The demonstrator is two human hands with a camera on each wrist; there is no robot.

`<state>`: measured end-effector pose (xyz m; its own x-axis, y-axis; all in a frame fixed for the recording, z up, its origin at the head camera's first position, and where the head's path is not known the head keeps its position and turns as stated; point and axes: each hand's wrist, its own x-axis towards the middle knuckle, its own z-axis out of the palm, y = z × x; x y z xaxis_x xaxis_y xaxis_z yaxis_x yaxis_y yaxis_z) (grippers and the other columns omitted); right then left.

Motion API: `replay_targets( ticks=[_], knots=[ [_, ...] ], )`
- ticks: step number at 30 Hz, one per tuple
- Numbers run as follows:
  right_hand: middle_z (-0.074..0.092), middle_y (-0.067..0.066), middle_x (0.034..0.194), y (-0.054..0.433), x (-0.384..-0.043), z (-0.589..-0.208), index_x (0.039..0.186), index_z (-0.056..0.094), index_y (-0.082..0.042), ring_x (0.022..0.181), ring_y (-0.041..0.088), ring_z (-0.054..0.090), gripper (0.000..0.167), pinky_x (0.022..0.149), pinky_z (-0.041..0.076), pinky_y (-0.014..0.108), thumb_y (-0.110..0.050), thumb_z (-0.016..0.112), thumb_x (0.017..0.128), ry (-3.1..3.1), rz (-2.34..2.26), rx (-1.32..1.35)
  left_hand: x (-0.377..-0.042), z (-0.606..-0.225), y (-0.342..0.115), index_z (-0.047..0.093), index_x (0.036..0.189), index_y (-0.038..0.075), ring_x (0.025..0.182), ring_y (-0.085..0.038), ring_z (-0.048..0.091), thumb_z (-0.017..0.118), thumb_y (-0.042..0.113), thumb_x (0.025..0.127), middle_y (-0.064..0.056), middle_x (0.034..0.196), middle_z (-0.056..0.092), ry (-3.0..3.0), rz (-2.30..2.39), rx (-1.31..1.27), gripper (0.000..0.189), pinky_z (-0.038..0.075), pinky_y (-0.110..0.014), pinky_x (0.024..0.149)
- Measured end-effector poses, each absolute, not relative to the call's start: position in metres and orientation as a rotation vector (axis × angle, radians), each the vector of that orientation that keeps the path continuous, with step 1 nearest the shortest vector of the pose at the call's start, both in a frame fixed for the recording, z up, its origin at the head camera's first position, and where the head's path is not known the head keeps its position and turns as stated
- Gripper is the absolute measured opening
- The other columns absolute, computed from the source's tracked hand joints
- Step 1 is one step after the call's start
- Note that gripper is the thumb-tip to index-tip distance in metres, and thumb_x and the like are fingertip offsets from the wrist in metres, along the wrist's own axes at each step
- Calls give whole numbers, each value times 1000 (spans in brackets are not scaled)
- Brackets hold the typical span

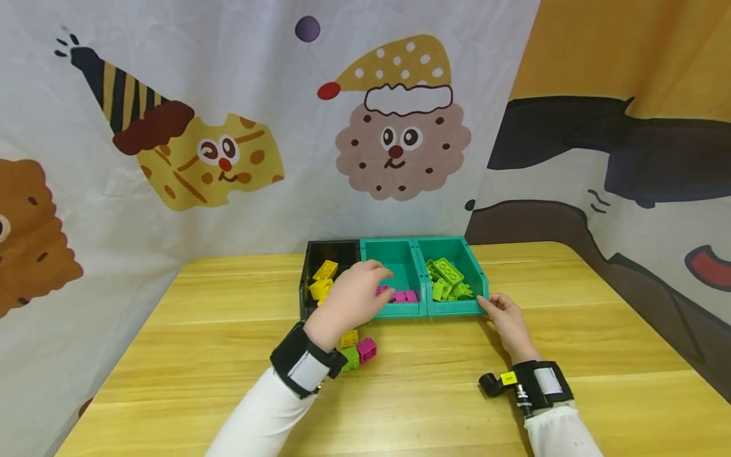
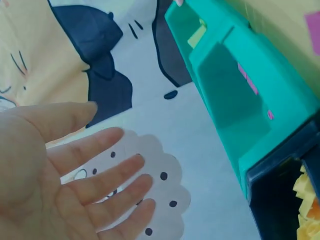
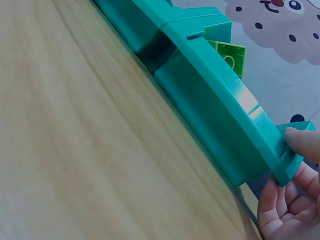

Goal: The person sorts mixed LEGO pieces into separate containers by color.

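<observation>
My left hand (image 1: 355, 289) is held over the front of the middle teal bin (image 1: 400, 310) and the black bin (image 1: 304, 279), fingers spread and holding nothing. In the left wrist view its palm and fingers show beside the bins. My right hand (image 1: 507, 322) pinches the front right corner of the right teal bin (image 1: 457, 308), thumb on the rim and fingers below it, as the right wrist view shows. Lime green bricks (image 1: 448, 271) fill that bin. Pink bricks (image 1: 405, 296) lie in the middle one, partly hidden by my left hand, and yellow bricks (image 1: 325, 270) in the black one.
On the wooden table (image 1: 434, 393), in front of the bins, a yellow brick (image 1: 349, 338), a lime green brick (image 1: 351, 358) and a magenta brick (image 1: 367, 350) sit close together by my left wrist. A printed cloth (image 1: 257, 222) hangs behind the table.
</observation>
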<state>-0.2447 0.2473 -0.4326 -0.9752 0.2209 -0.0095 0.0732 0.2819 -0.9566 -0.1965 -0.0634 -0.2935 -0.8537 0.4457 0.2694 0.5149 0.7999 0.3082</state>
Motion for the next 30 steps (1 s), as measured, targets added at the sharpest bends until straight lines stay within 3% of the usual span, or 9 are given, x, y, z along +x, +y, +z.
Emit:
replay_targets(
  ticks=[15,18,24,30],
  knots=[
    [51,-17,75,251,-243,-434,98,55,-4,76,0,48,24,69,45,17,-28,60,94,-2357,1816,-227,-170,-335,-81,65,118,7,114,-31,56,70,28,86,-16,127,57,-2896,-559,-705,39,48,-42,95],
    [51,-17,76,251,-244,-434,99,54,-3,76,-1,48,28,70,46,17,-29,60,93,-2363,1810,-228,-168,-341,-86,65,116,6,113,-32,55,71,28,85,-18,126,56,-2909,-564,-664,39,49,-43,94],
    [50,-16,77,248,-245,-435,103,53,0,77,0,48,31,71,46,16,-29,59,94,-2382,1801,-259,-163,-356,-95,63,115,2,97,-25,56,73,25,83,-15,113,57,-2952,-632,-575,40,52,-38,85],
    [50,-17,77,248,-245,-433,104,52,0,78,0,48,33,71,45,16,-31,59,94,-2399,1785,-261,-159,-364,-98,60,120,1,105,-29,56,72,27,84,-18,119,56,-2980,-636,-541,47,51,-41,89]
  ],
)
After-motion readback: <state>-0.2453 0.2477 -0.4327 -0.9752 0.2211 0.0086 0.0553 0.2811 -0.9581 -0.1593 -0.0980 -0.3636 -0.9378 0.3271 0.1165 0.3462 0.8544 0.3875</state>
